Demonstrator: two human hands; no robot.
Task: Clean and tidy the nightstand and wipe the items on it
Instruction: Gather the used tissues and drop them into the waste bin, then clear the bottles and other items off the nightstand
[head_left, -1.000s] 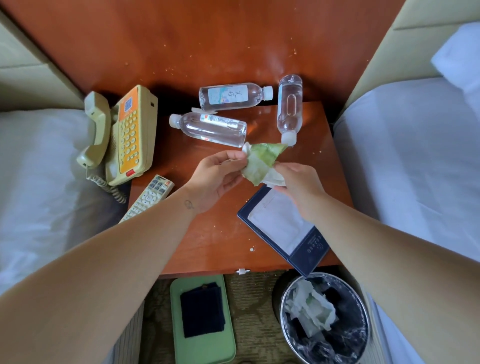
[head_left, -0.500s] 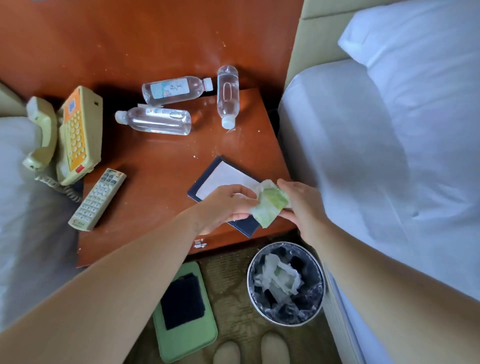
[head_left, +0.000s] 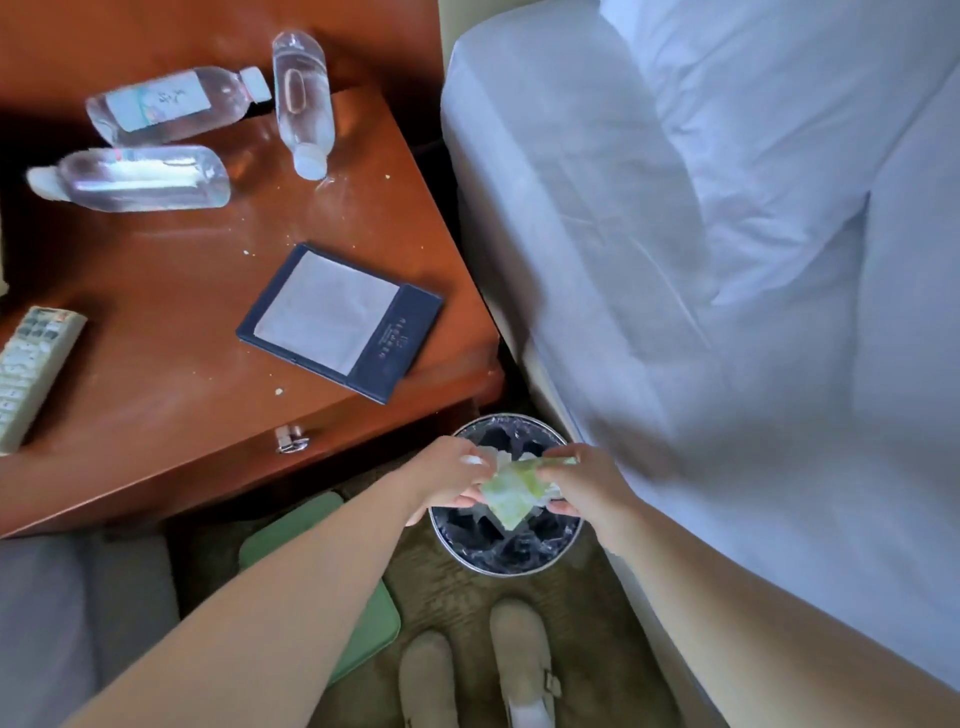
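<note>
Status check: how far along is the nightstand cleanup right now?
Done: nothing on top looks finished. In hand: left hand and right hand pinch a crumpled green wrapper over the trash bin, not yet dropped. Left: crumbs dot the nightstand, three water bottles lie on their sides, and the notepad folder and remote sit askew.

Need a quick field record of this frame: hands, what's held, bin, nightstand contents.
left hand: pinches the crumpled wrapper, above the bin
right hand: pinches the wrapper's other side
crumpled wrapper: green and white, not yet dropped
bin: on the floor by the nightstand, dark liner
nightstand: crumbs on top
water bottles: three, lying on their sides at the back
notepad folder: flat, near front right corner
remote: at left edge
</note>
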